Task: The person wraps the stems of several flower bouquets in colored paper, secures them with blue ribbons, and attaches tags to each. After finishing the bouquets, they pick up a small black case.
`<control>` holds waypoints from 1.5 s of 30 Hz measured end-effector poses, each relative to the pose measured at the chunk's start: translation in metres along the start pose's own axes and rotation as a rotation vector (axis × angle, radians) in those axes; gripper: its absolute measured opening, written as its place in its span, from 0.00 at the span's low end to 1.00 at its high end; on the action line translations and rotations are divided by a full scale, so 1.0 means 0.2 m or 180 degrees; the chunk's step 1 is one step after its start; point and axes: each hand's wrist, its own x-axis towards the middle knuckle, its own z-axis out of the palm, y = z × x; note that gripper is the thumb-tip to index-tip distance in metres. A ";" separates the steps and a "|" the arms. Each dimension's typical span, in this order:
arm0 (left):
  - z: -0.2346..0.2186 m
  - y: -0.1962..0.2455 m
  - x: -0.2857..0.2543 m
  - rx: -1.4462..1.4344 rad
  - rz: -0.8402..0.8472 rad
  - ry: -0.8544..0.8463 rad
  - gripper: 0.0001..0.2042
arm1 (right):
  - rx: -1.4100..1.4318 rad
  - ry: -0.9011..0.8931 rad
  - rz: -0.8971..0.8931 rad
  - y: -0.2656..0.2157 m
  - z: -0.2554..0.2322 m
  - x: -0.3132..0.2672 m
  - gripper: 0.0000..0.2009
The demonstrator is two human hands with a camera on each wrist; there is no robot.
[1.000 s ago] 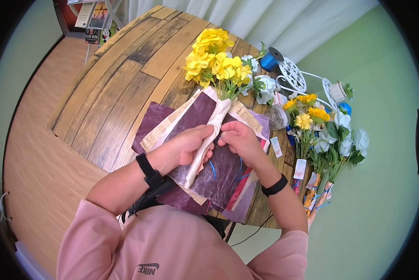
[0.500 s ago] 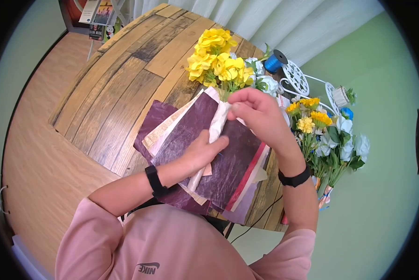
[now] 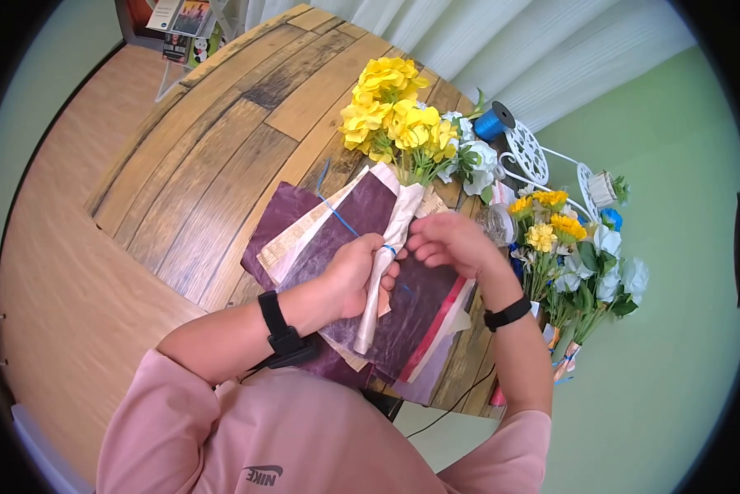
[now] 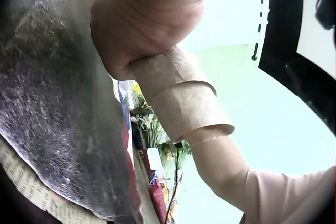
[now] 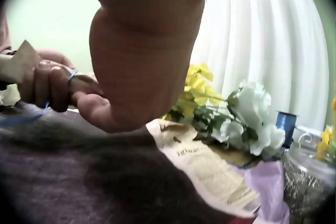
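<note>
My left hand (image 3: 355, 276) grips the pale paper-wrapped stems (image 3: 373, 306) of a bunch of yellow artificial flowers (image 3: 390, 107), its thumb across the front. A thin blue ribbon (image 3: 339, 216) circles the wrap just above that thumb; one end trails up to the left. Beside the wrap, my right hand (image 3: 452, 243) has loosely bent fingers, with fingertips close to the ribboned part and nothing visible in them. In the left wrist view, the paper wrap (image 4: 184, 109) sticks out below the left hand (image 4: 152, 24). The right wrist view shows the right thumb (image 5: 93, 109) near the ribbon.
Dark purple wrapping sheets (image 3: 419, 317) and newsprint paper (image 3: 297, 240) lie stacked beneath the hands. White flowers (image 3: 478, 165), a blue ribbon spool (image 3: 494, 121), a clear jar (image 3: 495, 224) and a white metal stand (image 3: 528, 152) stand beyond. Several finished bunches (image 3: 567, 235) lie along the right edge.
The right hand rose over the top of the wrap, then came down to its right side. The blue ribbon now crosses the wrap and trails to the left. The left hand keeps its grip.
</note>
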 end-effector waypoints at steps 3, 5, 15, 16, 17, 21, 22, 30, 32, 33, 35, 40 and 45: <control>0.01 0.01 -0.01 -0.0293 -0.0142 -0.0287 0.16 | 0.1281 -0.0819 0.0230 0.13 0.04 0.08 0.14; 0.02 0.02 -0.03 -0.0465 -0.0297 -0.0609 0.16 | 0.1922 -0.1155 0.0153 0.19 0.10 0.17 0.15; 0.08 0.04 -0.08 -0.0383 -0.0292 -0.0630 0.18 | 0.2171 -0.2115 0.0637 0.20 0.26 0.29 0.24; 0.08 0.04 -0.08 -0.0314 -0.0304 -0.0610 0.19 | 0.2075 -0.1856 0.0491 0.23 0.26 0.31 0.23; 0.08 0.04 -0.07 -0.0313 -0.0316 -0.0608 0.19 | 0.1971 -0.1595 0.0346 0.26 0.27 0.31 0.21; 0.02 0.04 -0.06 -0.0195 -0.0221 -0.0468 0.19 | 0.2658 -0.1341 -0.0003 0.33 0.22 0.18 0.10; 0.01 0.04 -0.06 -0.0185 -0.0187 -0.0424 0.19 | 0.2363 -0.0795 -0.0230 0.30 0.26 0.09 0.12; -0.03 0.00 -0.03 0.1102 0.0478 -0.0456 0.15 | 0.0774 0.0707 -0.1183 0.35 0.23 -0.19 0.14; 0.02 0.02 -0.10 0.1498 0.0397 -0.0328 0.16 | 0.0357 0.0681 -0.1537 0.29 0.25 -0.20 0.14; 0.04 0.03 -0.13 0.1868 0.0340 -0.0193 0.17 | 0.0374 0.0684 -0.1546 0.27 0.24 -0.19 0.14; 0.02 0.02 -0.10 0.2128 0.0330 -0.0076 0.17 | 0.0171 0.0684 -0.1676 0.23 0.23 -0.17 0.13; -0.04 0.02 -0.10 0.2570 0.0312 0.0059 0.17 | -0.0010 0.0556 -0.2437 0.17 0.21 -0.13 0.13; -0.02 0.05 -0.14 0.4004 0.0259 0.0034 0.23 | -0.0335 -0.0104 -0.2038 0.10 0.26 -0.13 0.13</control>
